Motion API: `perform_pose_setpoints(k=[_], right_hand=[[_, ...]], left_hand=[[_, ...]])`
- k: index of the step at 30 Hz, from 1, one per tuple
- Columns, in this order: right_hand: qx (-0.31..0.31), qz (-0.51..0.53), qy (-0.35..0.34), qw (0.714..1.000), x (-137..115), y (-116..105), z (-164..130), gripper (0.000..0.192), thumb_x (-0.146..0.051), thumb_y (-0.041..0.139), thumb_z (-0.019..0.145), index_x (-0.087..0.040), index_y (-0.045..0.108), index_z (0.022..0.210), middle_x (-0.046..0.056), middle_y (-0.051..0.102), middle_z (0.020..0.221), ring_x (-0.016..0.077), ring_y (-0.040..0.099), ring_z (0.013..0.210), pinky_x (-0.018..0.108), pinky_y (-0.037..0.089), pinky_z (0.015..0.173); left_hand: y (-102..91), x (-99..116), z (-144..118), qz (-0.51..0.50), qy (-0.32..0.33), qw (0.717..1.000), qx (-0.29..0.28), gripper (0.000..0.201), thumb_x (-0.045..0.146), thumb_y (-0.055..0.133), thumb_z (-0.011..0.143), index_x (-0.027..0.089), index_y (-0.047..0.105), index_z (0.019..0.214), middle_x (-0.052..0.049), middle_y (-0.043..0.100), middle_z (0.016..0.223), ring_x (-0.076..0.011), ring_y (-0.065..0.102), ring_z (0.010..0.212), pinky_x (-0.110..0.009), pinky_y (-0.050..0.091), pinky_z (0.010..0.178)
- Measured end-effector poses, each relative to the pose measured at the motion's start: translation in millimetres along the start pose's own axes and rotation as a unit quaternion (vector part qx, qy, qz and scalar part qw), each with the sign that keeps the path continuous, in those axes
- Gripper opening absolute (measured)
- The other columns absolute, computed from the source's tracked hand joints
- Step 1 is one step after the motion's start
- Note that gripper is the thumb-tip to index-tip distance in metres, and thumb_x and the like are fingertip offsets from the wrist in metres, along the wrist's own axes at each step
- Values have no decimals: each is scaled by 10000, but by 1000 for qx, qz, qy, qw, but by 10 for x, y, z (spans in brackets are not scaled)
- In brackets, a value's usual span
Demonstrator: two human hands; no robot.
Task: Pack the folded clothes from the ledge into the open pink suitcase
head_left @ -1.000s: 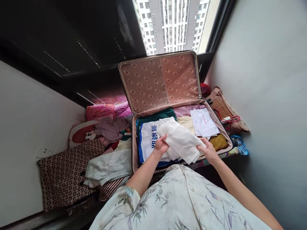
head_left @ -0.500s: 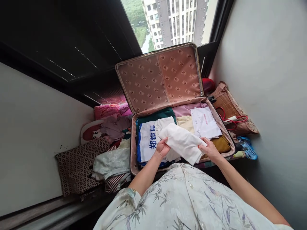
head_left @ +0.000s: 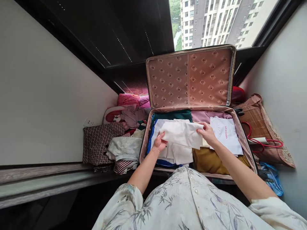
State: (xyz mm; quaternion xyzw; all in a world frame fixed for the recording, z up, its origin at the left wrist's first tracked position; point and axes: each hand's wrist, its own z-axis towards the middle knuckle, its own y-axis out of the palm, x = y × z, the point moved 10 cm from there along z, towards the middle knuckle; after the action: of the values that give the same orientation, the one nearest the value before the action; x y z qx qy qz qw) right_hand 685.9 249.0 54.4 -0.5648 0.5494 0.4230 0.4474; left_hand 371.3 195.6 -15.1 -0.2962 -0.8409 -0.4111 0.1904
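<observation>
A pink suitcase point(head_left: 243, 142) lies open on a window ledge, its patterned lid point(head_left: 189, 78) propped upright. Both my hands hold a folded white cloth point(head_left: 183, 135) flat over the left half of the packed clothes. My left hand point(head_left: 158, 143) grips its left end and my right hand point(head_left: 206, 133) its upper right corner. Under the cloth lies a white and blue garment point(head_left: 155, 134). A dark green garment point(head_left: 172, 115), a pink one point(head_left: 203, 115), a white shirt with red print point(head_left: 226, 135) and a mustard garment point(head_left: 208, 159) fill the case.
Left of the suitcase lie a patterned cushion point(head_left: 97, 142), loose clothes point(head_left: 124, 150), a pink item point(head_left: 128, 99) and a cartoon-print pillow point(head_left: 112, 115). A brown woven bag with red handles point(head_left: 261, 127) and a blue item point(head_left: 272, 177) sit at the right by the wall.
The view has swung left, so the suitcase sits further right. My hands have carried the white cloth up and deeper into the case, laying it flatter over the left pile.
</observation>
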Motion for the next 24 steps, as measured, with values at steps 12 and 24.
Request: perform_pose_setpoints(k=[12, 24], right_hand=[[-3, -115, -69, 991, -679, 1307, 1219, 401, -289, 552, 595, -207, 591, 986, 13, 646, 857, 184, 569, 816, 283, 467, 720], [68, -48, 62, 995, 375, -122, -695, 537, -414, 697, 696, -211, 592, 1182, 52, 719, 1056, 187, 638, 777, 314, 525, 721]], left_hand=[[-40, 1361, 580, 77, 153, 985, 26, 653, -24, 653, 545, 254, 628, 1136, -47, 766, 1183, -242, 707, 1126, -295, 576, 820], [1116, 572, 720, 246, 83, 941, -216, 492, 109, 703, 616, 197, 612, 1091, -29, 703, 1021, -202, 690, 932, -329, 560, 853]])
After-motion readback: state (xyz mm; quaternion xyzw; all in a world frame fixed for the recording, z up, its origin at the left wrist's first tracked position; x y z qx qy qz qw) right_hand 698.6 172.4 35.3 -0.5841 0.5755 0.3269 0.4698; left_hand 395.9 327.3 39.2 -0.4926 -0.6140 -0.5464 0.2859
